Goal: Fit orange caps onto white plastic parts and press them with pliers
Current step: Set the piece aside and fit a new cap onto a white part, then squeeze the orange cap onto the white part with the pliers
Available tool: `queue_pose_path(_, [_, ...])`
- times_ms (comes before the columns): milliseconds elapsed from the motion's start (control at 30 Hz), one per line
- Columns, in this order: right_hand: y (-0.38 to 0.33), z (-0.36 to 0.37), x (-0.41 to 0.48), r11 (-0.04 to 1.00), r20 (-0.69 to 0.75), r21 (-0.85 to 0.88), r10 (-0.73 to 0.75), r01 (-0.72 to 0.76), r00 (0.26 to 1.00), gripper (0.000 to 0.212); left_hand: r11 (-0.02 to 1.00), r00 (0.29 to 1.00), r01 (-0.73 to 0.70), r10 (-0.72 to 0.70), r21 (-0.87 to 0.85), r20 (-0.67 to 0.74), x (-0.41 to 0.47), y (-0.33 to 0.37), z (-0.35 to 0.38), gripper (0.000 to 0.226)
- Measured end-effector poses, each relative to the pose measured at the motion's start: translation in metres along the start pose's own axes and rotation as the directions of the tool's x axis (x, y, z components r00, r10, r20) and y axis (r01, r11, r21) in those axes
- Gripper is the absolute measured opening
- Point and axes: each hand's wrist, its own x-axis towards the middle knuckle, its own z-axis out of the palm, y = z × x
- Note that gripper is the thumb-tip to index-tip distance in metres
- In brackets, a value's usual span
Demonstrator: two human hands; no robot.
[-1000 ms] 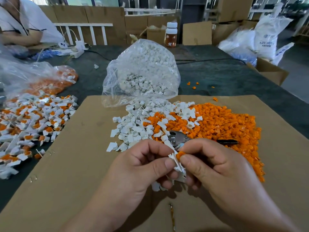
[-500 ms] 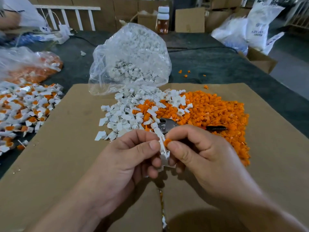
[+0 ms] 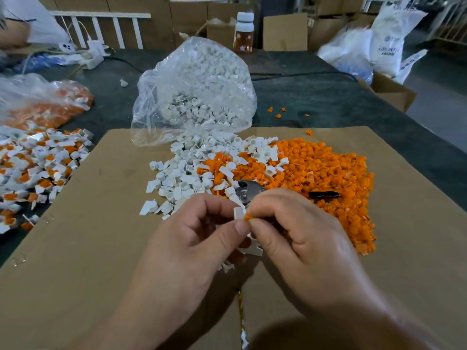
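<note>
My left hand pinches a white plastic part and holds more white parts under its fingers. My right hand pinches an orange cap against that white part. Behind the hands lie the pliers, their metal head among the pieces and a black handle sticking out on the orange heap. A pile of loose white parts lies left of a large heap of orange caps on the cardboard sheet.
A clear bag of white parts stands behind the piles. At the left lie a heap of capped white parts and a bag of orange caps. A bottle, cartons and white sacks line the far edge.
Both hands have stayed together over the cardboard; the orange cap has been brought against the white part's upper end. The camera has tilted down a little.
</note>
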Motion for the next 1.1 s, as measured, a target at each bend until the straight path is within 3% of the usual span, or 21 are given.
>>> queue_pose_path(133, [0.000, 0.001, 0.000, 1.000, 0.014, 0.009, 0.002, -0.003, 1.000, 0.011, 0.993, 0.998, 0.064, -0.066, -0.095, -0.018, 0.001, -0.001, -0.001, 0.006])
queue_pose_path(367, [0.001, 0.002, -0.001, 0.996, 0.052, -0.084, -0.026, 0.031, 0.998, 0.013, 0.991, 0.992, 0.122, -0.124, -0.046, -0.037, 0.001, -0.004, -0.003, 0.005])
queue_pose_path(567, [0.001, 0.000, 0.001, 0.998, 0.017, -0.040, -0.057, 0.058, 0.998, 0.013, 0.927, 0.973, 0.227, -0.225, -0.297, 0.041, 0.003, 0.000, -0.001, 0.008])
queue_pose_path(833, [0.003, -0.004, 0.000, 0.997, 0.118, -0.071, 0.001, 0.007, 0.993, 0.017, 0.972, 0.989, 0.148, -0.141, -0.181, 0.050, 0.003, -0.003, 0.000, 0.016])
queue_pose_path(967, [0.014, -0.013, 0.000, 0.951, 0.081, -0.304, 0.077, -0.049, 0.994, 0.041, 0.964, 0.991, 0.132, -0.137, -0.230, -0.008, 0.006, 0.001, -0.002, 0.014])
queue_pose_path(1033, [0.022, -0.024, 0.004, 0.834, 0.116, -0.523, 0.274, -0.176, 0.955, 0.059, 0.959, 0.990, 0.123, -0.135, -0.256, -0.029, 0.008, 0.004, -0.006, 0.011])
queue_pose_path(1100, [0.029, -0.029, 0.006, 0.686, 0.200, -0.698, 0.462, -0.205, 0.864, 0.068, 0.953, 0.988, 0.125, -0.144, -0.277, -0.048, 0.010, 0.006, -0.011, 0.011])
